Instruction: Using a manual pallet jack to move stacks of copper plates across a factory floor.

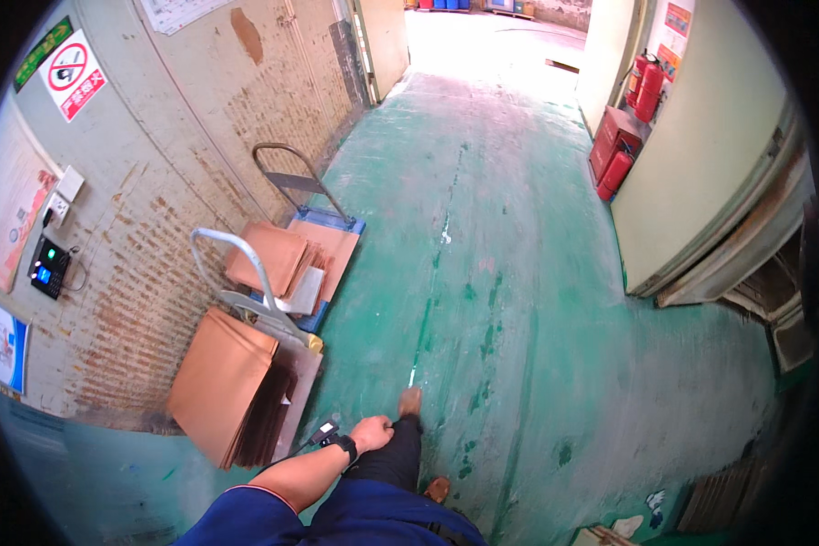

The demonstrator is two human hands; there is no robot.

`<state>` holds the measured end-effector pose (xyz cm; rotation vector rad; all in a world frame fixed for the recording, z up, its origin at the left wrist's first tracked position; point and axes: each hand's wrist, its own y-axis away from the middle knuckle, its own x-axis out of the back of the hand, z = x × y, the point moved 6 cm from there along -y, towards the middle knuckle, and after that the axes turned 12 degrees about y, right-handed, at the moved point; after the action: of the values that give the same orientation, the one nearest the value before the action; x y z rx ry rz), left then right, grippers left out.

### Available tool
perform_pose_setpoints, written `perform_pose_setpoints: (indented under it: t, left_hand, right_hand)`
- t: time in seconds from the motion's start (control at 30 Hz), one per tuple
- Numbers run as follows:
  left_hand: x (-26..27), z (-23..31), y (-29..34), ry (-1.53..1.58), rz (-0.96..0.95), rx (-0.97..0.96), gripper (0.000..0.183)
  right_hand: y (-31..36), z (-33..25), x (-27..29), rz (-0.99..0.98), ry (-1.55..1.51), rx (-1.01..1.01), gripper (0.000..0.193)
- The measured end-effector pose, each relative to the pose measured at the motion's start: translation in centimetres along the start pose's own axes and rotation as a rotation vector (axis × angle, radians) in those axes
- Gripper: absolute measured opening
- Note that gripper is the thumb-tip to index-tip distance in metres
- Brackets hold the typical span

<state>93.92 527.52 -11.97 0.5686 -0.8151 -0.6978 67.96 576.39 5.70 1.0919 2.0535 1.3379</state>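
The left hand (373, 435) hung half-curled over the trouser leg (393, 462), whether grasping anything unclear; to its left, cardboard (220, 387) sat on a trolley (304, 387), apparently leaning together for support

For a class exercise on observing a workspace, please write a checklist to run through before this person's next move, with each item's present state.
1. Left hand empty: cannot tell; nothing shows in it, but the fingers curl out of sight.
2. Right hand in view: not ok; it does not show.
3. Trolleys kept to one side: ok; the nearer trolley and farther trolley stand along the left wall.
4. Nearer trolley's brown sheets squared up: not ok; their edges fan apart.
5. Green floor dry: cannot tell; dark patches mark it.
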Motion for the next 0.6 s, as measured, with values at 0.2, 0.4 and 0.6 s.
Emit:
perform_pose_setpoints:
  t: [0.2, 0.4, 0.6]
  left_hand:
    - [6.6, -0.4, -14.5, 0.018, -0.079, 0.148, 0.038]
    - [21.5, 12.4, -29.1, -0.003, 0.012, 0.011, 0.037]
    - [31.8, 25.4, -47.0, 0.278, 0.114, -0.090, 0.037]
  right_hand:
    - [-7.9, -11.1, -7.7, 0.097, -0.065, 0.015, 0.030]
    - [-16.6, -21.3, -15.4, 0.053, -0.330, -0.076, 0.025]
    - [-23.7, -37.9, -26.5, 0.150, -0.370, 0.013, 0.024]
